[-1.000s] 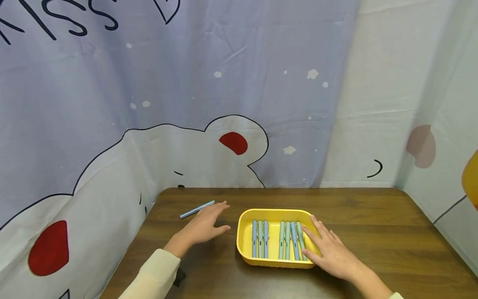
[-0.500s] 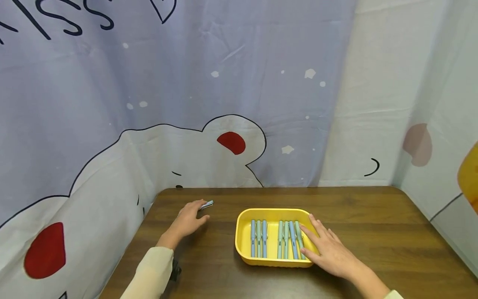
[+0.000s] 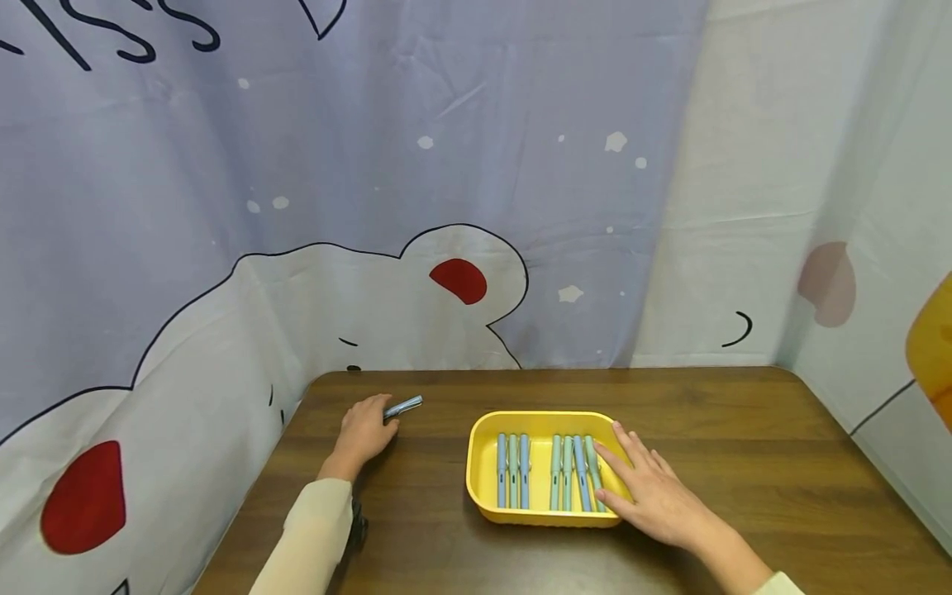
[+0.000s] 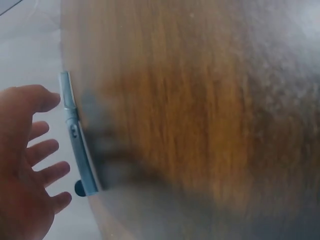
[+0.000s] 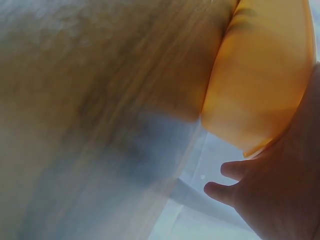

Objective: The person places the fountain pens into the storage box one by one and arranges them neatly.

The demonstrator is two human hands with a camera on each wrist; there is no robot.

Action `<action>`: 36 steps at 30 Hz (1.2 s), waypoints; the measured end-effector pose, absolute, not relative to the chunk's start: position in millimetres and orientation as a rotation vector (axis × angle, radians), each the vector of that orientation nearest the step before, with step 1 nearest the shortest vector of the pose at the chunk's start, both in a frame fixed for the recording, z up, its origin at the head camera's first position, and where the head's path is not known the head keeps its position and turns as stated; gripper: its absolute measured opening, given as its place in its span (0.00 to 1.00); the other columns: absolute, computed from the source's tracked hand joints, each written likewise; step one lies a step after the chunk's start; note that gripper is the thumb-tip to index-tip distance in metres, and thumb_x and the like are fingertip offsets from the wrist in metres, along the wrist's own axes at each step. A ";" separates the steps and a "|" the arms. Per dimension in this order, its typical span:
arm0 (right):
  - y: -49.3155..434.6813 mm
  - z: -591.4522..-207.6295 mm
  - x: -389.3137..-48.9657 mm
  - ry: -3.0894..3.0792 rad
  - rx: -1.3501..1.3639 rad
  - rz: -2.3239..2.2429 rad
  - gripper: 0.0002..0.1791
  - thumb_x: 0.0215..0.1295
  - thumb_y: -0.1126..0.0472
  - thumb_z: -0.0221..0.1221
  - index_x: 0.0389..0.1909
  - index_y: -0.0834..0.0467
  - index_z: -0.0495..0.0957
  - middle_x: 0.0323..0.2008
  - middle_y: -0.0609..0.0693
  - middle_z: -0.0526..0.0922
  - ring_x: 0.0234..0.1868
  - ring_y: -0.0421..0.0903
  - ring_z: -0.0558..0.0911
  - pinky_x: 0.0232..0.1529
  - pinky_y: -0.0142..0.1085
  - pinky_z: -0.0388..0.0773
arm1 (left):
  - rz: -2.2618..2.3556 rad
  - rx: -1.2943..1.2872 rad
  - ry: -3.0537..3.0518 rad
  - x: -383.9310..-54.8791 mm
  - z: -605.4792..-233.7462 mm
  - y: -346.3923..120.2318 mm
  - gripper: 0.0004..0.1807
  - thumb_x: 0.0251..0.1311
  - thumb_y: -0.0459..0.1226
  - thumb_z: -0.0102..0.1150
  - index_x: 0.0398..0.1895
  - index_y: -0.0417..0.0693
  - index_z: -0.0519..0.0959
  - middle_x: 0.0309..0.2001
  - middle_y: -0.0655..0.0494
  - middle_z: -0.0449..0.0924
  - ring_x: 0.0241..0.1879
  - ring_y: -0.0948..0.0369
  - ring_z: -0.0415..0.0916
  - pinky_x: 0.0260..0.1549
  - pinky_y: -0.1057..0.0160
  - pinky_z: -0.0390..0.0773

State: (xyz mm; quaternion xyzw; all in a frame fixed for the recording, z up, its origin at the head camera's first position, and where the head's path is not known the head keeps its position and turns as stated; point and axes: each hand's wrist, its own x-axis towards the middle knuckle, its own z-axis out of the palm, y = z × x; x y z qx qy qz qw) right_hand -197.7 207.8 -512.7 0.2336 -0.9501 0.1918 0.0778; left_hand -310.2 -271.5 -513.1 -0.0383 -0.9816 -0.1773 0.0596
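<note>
A light blue capped pen [image 3: 404,406] lies on the table at the back left. My left hand [image 3: 364,431] is over its near end, which is hidden in the head view. The left wrist view shows the thumb [image 4: 47,98] close to the pen [image 4: 82,150], the fingers spread and loosely bent beside it; whether they touch it I cannot tell. My right hand [image 3: 654,496] rests on the right rim of a yellow tray [image 3: 550,519], fingers extended. In the tray, three pens [image 3: 513,471] stand in a left group, and several blue and green ones [image 3: 568,473] in a right group.
The brown wooden table [image 3: 714,430] carries the tray near its middle. A printed curtain [image 3: 580,165] hangs right behind the table's back edge and along its sides. A dark wrist device [image 3: 359,525] sits under the left sleeve.
My left hand has moved left and come down over the blue pen, whose far end has shifted slightly. The right hand has stayed on the tray rim. The view has shifted slightly.
</note>
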 end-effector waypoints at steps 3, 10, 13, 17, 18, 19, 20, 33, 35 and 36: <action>208.0 -511.7 -197.8 -2.854 0.694 0.571 0.38 0.71 0.37 0.56 0.76 0.50 0.65 0.80 0.60 0.49 0.75 0.69 0.58 0.67 0.70 0.58 | -0.527 -0.075 -2.983 -312.4 -516.0 -272.1 0.30 0.68 0.40 0.61 0.70 0.35 0.69 0.68 0.35 0.70 0.66 0.36 0.66 0.68 0.33 0.60; 207.2 -510.6 -197.0 -2.858 0.689 0.581 0.38 0.71 0.37 0.56 0.76 0.50 0.64 0.81 0.59 0.48 0.76 0.68 0.56 0.68 0.70 0.57 | -0.503 -0.029 -2.994 -317.4 -521.2 -275.6 0.31 0.68 0.40 0.60 0.70 0.34 0.68 0.67 0.34 0.70 0.65 0.36 0.66 0.67 0.33 0.61; 207.1 -511.0 -197.2 -2.856 0.689 0.579 0.38 0.71 0.37 0.56 0.77 0.49 0.64 0.81 0.59 0.48 0.76 0.68 0.57 0.68 0.70 0.56 | -0.494 -0.028 -3.001 -317.6 -521.8 -278.1 0.31 0.68 0.40 0.60 0.70 0.34 0.68 0.67 0.34 0.70 0.65 0.36 0.66 0.65 0.34 0.64; 206.1 -512.2 -197.2 -2.852 0.691 0.582 0.38 0.71 0.37 0.57 0.77 0.49 0.64 0.80 0.60 0.48 0.76 0.68 0.57 0.67 0.71 0.57 | -0.504 -0.039 -3.017 -316.1 -521.5 -281.3 0.31 0.68 0.40 0.60 0.70 0.34 0.68 0.67 0.33 0.70 0.65 0.36 0.66 0.62 0.34 0.66; 205.9 -512.4 -197.0 -2.852 0.691 0.584 0.38 0.71 0.38 0.57 0.77 0.49 0.64 0.80 0.60 0.48 0.76 0.68 0.57 0.67 0.71 0.57 | -0.509 -0.046 -3.022 -315.9 -521.5 -281.8 0.31 0.68 0.39 0.60 0.70 0.34 0.67 0.67 0.33 0.70 0.65 0.36 0.66 0.62 0.34 0.66; 205.6 -512.6 -196.8 -2.853 0.691 0.584 0.38 0.71 0.38 0.57 0.77 0.49 0.64 0.80 0.60 0.49 0.76 0.68 0.57 0.67 0.71 0.57 | -0.512 -0.051 -3.027 -315.9 -521.7 -282.4 0.31 0.68 0.39 0.60 0.71 0.34 0.67 0.68 0.33 0.69 0.65 0.36 0.66 0.62 0.34 0.66; 205.4 -512.7 -196.5 -2.852 0.690 0.584 0.38 0.71 0.38 0.57 0.77 0.50 0.64 0.80 0.60 0.49 0.76 0.68 0.57 0.67 0.71 0.57 | -0.517 -0.055 -3.031 -315.7 -521.6 -282.5 0.31 0.68 0.39 0.60 0.71 0.34 0.67 0.68 0.33 0.69 0.65 0.36 0.66 0.61 0.33 0.67; 206.4 -512.5 -197.9 -2.852 0.686 0.578 0.37 0.71 0.40 0.58 0.76 0.50 0.64 0.80 0.60 0.48 0.75 0.68 0.58 0.67 0.71 0.58 | -0.479 -0.094 -3.057 -315.5 -516.8 -276.1 0.22 0.68 0.36 0.58 0.63 0.40 0.78 0.60 0.38 0.75 0.59 0.40 0.70 0.55 0.38 0.73; 206.4 -512.8 -198.1 -2.853 0.686 0.583 0.37 0.71 0.40 0.58 0.76 0.50 0.64 0.80 0.60 0.48 0.75 0.68 0.58 0.67 0.71 0.58 | -0.444 -0.099 -3.052 -315.2 -515.2 -275.7 0.20 0.66 0.34 0.59 0.60 0.40 0.80 0.56 0.40 0.78 0.56 0.42 0.72 0.52 0.41 0.76; 206.5 -512.9 -198.1 -2.853 0.686 0.586 0.37 0.71 0.40 0.58 0.76 0.50 0.64 0.80 0.60 0.48 0.75 0.68 0.58 0.67 0.71 0.58 | -0.430 -0.099 -3.054 -315.1 -514.4 -275.7 0.19 0.66 0.33 0.59 0.59 0.40 0.81 0.53 0.41 0.78 0.55 0.43 0.72 0.51 0.42 0.77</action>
